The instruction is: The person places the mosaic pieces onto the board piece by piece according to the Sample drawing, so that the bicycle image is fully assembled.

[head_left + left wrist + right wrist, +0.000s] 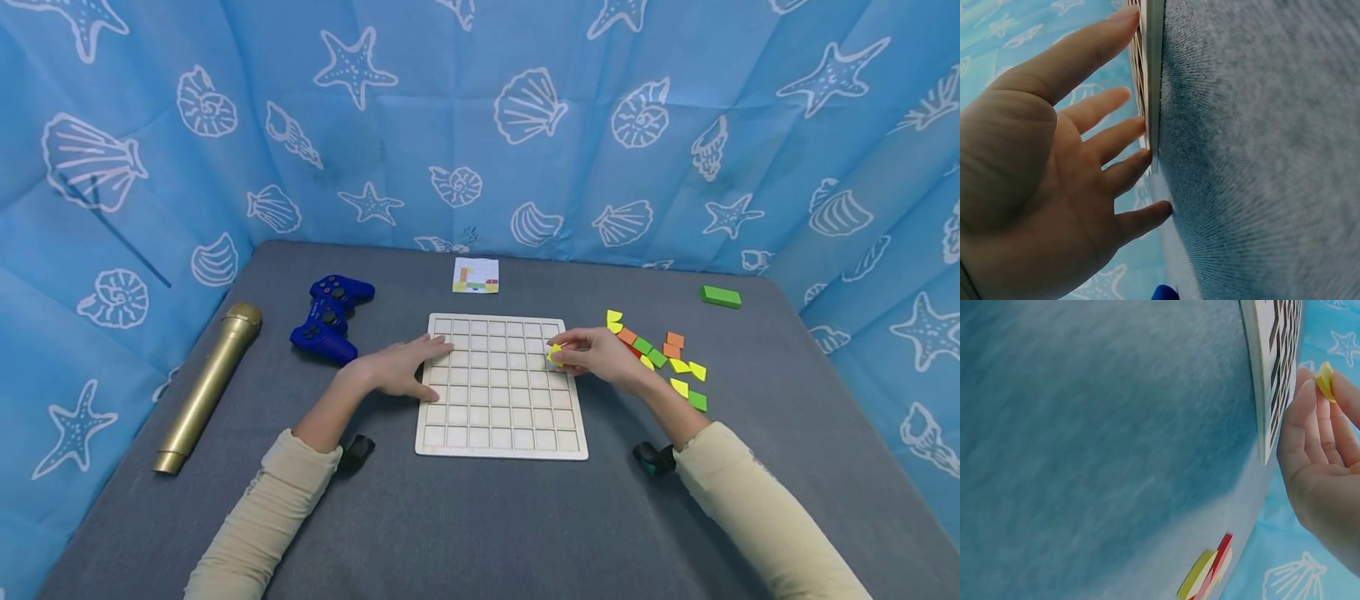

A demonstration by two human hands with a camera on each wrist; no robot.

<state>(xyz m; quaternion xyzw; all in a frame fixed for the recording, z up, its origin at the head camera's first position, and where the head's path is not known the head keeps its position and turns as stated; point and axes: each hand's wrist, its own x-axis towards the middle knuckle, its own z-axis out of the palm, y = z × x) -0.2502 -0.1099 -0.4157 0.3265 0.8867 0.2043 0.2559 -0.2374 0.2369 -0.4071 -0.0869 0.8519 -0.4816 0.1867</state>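
Note:
A white square grid board (500, 408) with raised lines lies on the grey table. My left hand (397, 368) rests at its left edge, fingers spread and fairly straight, thumb and fingertips on the rim. In the left wrist view the left hand (1054, 169) shows an empty palm beside the board's side (1155, 81). Over the right edge of the board, my right hand (600, 354) pinches a small yellow tile (555, 355) between thumb and fingertips. The right wrist view shows that yellow tile (1325, 382) with one curved side, held close above the grid.
Right of the board lie several loose tiles, among them an orange tile (675, 339) and a green tile (697, 401). A green block (721, 297) lies farther back. Behind the board is a pattern card (476, 276). A blue game controller (330, 321) and gold microphone (210, 387) lie left.

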